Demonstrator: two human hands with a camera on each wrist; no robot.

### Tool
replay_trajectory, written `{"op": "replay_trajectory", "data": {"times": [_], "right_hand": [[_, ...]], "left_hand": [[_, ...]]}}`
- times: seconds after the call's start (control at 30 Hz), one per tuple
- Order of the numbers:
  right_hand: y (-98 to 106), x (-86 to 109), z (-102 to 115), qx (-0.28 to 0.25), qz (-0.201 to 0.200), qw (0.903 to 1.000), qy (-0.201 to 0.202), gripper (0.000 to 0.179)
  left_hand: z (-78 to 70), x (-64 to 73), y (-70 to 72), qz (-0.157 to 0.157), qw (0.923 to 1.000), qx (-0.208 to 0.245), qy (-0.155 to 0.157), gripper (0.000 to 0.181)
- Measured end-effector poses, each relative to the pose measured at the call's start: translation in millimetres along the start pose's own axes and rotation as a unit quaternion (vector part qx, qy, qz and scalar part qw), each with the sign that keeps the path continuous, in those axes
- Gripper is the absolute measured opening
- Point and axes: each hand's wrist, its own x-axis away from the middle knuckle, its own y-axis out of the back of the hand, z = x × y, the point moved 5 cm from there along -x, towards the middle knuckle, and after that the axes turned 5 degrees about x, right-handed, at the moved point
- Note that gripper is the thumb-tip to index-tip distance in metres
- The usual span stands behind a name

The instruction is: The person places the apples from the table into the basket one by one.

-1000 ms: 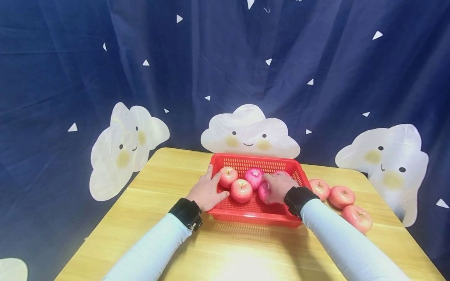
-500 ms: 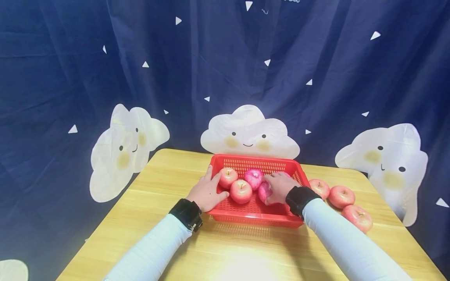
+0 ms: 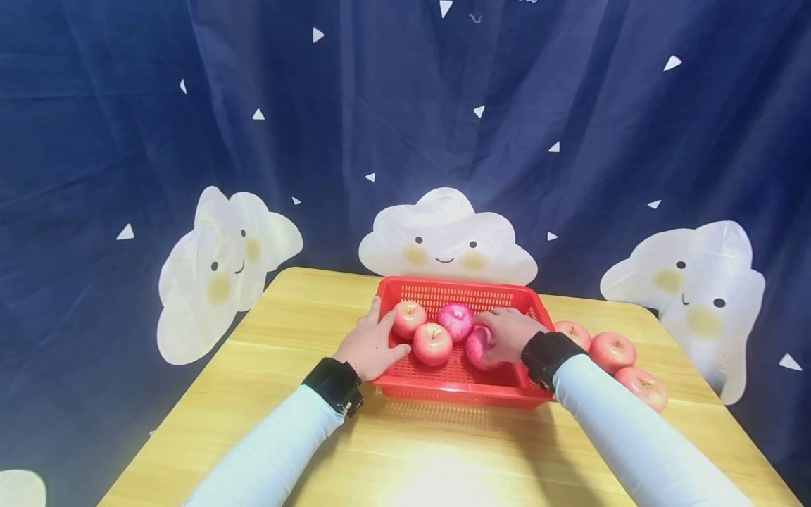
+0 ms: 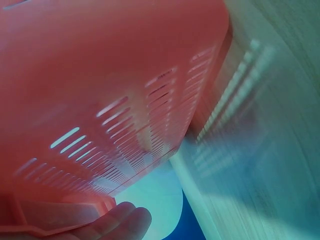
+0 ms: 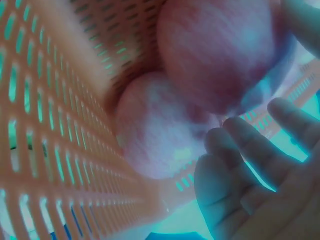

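A red slotted basket (image 3: 456, 389) stands on the table. My left hand (image 3: 369, 345) grips its left rim, thumb inside; in the left wrist view its fingers (image 4: 127, 222) show near the rim. Inside, two pale red apples (image 3: 410, 320) lie at the left, with a magenta red onion (image 3: 455, 322) beside them. My right hand (image 3: 513, 335) reaches in at the right, beside another red onion (image 3: 480, 348). In the right wrist view two red onions (image 5: 155, 125) show near the slotted wall; the loosely extended fingers (image 5: 260, 155) stand slightly apart from them.
Three apples (image 3: 612, 352) lie on the wooden table (image 3: 298, 303) right of the basket, partly behind the right forearm. A dark blue curtain (image 3: 405, 105) with white clouds hangs behind the table's far edge.
My right hand has shifted slightly right, uncovering more of the onion at its left and hiding the one behind it. The left hand stays on the rim.
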Motion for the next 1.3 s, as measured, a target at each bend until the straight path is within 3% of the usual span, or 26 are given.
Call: {"op": "replay_trajectory", "data": {"times": [0.33, 0.5, 0.67, 0.93, 1.3], "right_hand": [[26, 15.4, -23, -0.002, -0.013, 0.9997, -0.019, 0.078], [33, 27.4, -45, -0.03, -0.006, 0.9982, -0.052, 0.078], [32, 37.7, -67, -0.032, -0.007, 0.9974, -0.064, 0.067], [24, 50.1, -104, -0.044, 0.0, 0.9919, -0.119, 0.062], [8, 50.4, -134, -0.032, -0.019, 0.9926, -0.115, 0.064]], "left_hand": [[-0.7, 1.4, 1.1, -0.005, 1.0, 0.003, 0.003, 0.094], [0.1, 1.7, 1.5, -0.006, 1.0, 0.003, 0.005, 0.093], [1.7, 1.0, 0.4, -0.004, 1.0, 0.002, 0.006, 0.093], [0.6, 0.9, -1.4, -0.006, 0.9999, 0.013, 0.003, 0.094], [1.3, 1.4, -2.0, -0.005, 0.9999, 0.011, 0.009, 0.093]]}}
